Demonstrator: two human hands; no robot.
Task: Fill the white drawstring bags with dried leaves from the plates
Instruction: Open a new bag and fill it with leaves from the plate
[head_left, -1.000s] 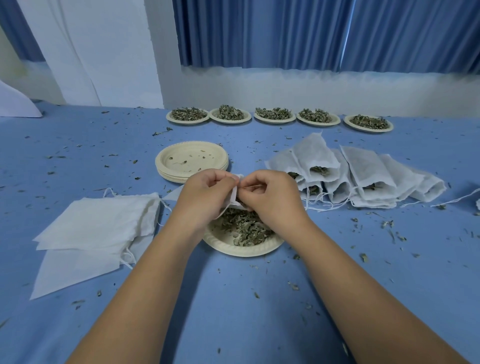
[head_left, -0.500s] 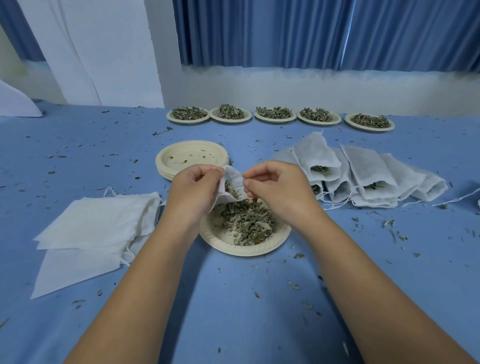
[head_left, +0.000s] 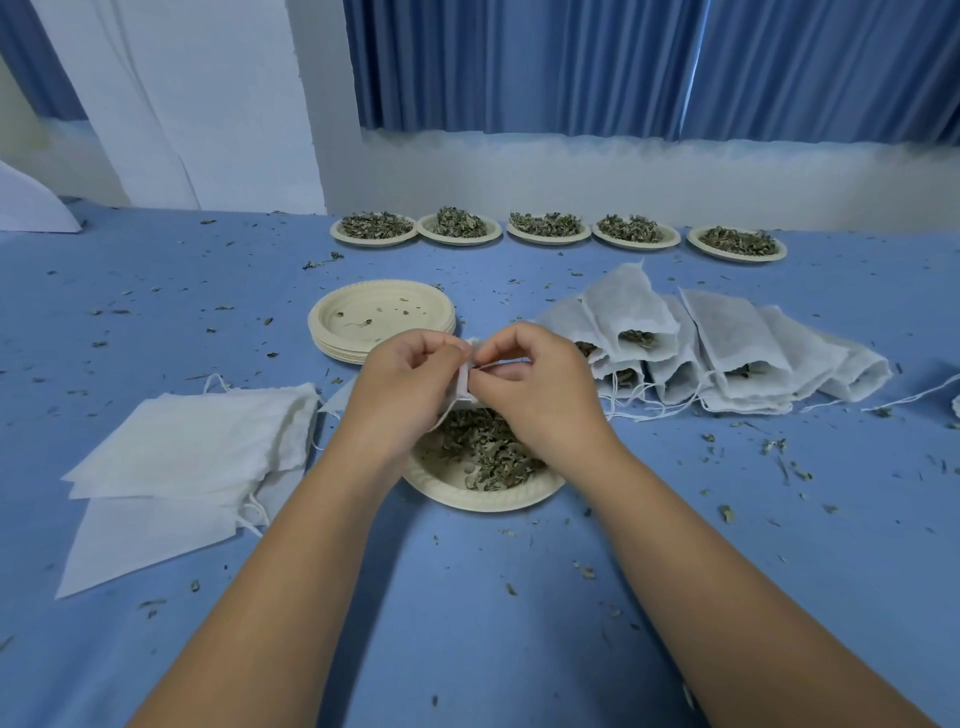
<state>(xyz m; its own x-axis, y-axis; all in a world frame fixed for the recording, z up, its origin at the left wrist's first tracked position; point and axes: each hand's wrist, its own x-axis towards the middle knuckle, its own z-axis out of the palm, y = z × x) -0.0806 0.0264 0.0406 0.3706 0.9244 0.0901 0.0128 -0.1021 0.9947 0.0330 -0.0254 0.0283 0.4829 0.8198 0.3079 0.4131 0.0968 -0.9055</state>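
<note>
Both hands meet over the middle of the desk (head_left: 498, 613), and a small white drawstring bag (head_left: 464, 383) is caught between them. The left hand (head_left: 410, 387) has its grip clamped on the bag's left edge, with fingers curled and the thumb on top. The right hand (head_left: 535, 392) pinches the bag's other edge between thumb and forefinger, fingertips almost touching those of the left. The bag hangs just above a paper plate (head_left: 480, 499), whose dried leaves (head_left: 488, 449) lie directly under the knuckles. Most of the bag is hidden behind the fingers, so whether its mouth is open I cannot tell.

Toward the left edge lies a flat pile of empty bags (head_left: 187, 447). Toward the right edge, filled bags (head_left: 727, 343) lean on one another with leaves showing at their mouths. Just beyond the hands sits a stack of empty plates (head_left: 332, 347). Along the far edge runs a row of five plates of leaves (head_left: 549, 238). Leaf crumbs are scattered over the blue surface.
</note>
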